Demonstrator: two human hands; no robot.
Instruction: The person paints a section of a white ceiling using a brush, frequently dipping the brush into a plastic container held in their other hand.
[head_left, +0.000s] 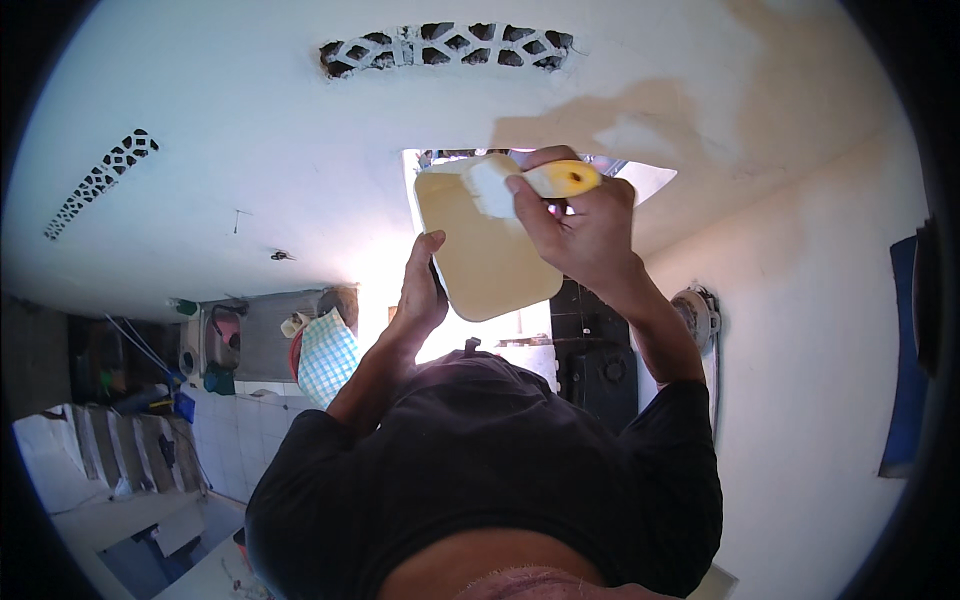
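Observation:
In front of my chest I hold a cream rounded-rectangle plastic piece (500, 270), flat side showing. Whether it is a tray, a lid or a container is not clear. My left hand (424, 285) grips its left edge, thumb on the face and the other fingers mostly hidden behind. My right hand (590, 225) is closed round a brush (567, 178) with a yellow, holed handle. Its broad white end points left and overlaps the upper part of the cream piece; I cannot tell if the two touch.
Pale walls carry a patterned vent block (450, 47). Bright light comes through an opening behind my hands. At left stands a counter with a sink (222, 335) and a blue-checked cloth (328, 357). A black door-like panel (597, 350) and a round fixture (695, 312) stand to the right.

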